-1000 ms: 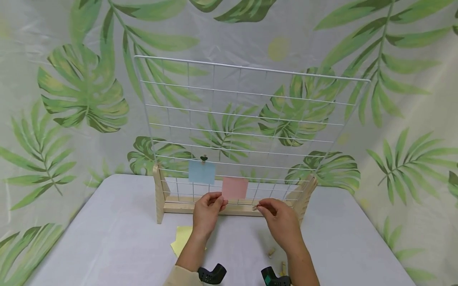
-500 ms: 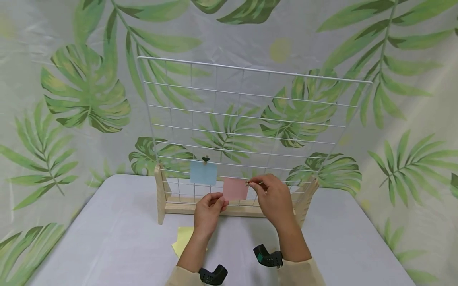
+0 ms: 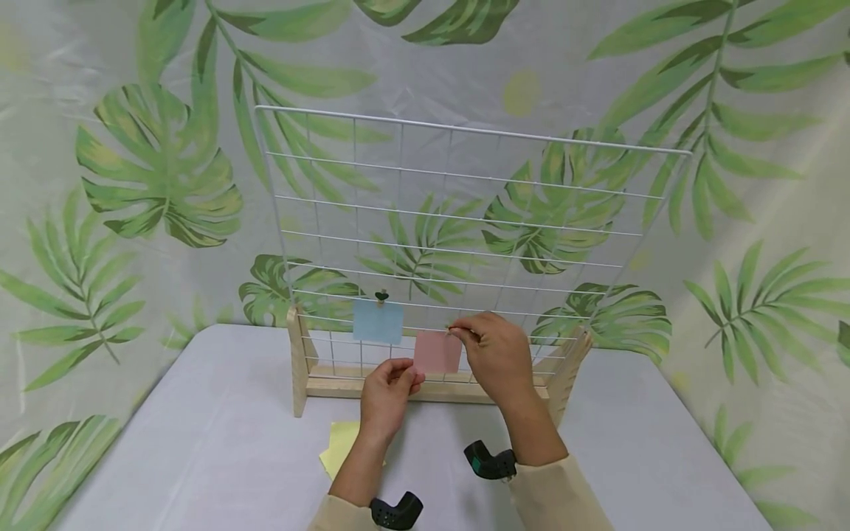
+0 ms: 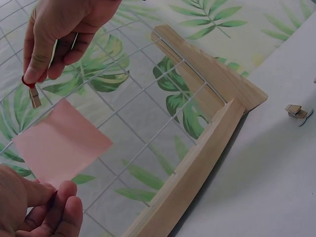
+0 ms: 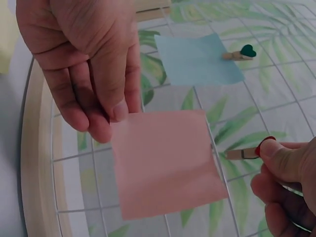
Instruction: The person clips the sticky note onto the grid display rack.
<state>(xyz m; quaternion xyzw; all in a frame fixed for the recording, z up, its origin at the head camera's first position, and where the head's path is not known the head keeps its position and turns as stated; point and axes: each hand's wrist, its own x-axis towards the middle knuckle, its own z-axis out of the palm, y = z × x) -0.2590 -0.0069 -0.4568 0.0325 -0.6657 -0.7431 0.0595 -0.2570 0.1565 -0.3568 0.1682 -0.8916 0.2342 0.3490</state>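
**While the left hand [image 3: 387, 394] holds the pink note [image 3: 437, 352], the right hand [image 3: 499, 355] lines up a red-topped peg [image 5: 243, 154]**

As the head view shows, the pink note is low at the front of the wire rack [image 3: 474, 131], just right of the blue note [image 3: 377, 321] and a bit lower. The left thumb and fingers pinch its bottom left corner. The right thumb and fingers pinch the peg, and its wooden tip points at the note's top edge — just beside it, not on it. I cannot tell if the peg's mouth is open.

If the peg bit only paper and missed the wire, the note could fall once let go. If it bit only wire, the same could happen. A push from the left fingers could bend the thin paper or make it crooked, and a bad squeeze could make the little peg slip.

Most room seems to be above and to the right. On the left there is just a thin gap — a bump could knock the blue note under its green-heart peg [image 5: 239, 53]. Below, the wooden bar [image 3: 458, 394] is close behind the left fingers.
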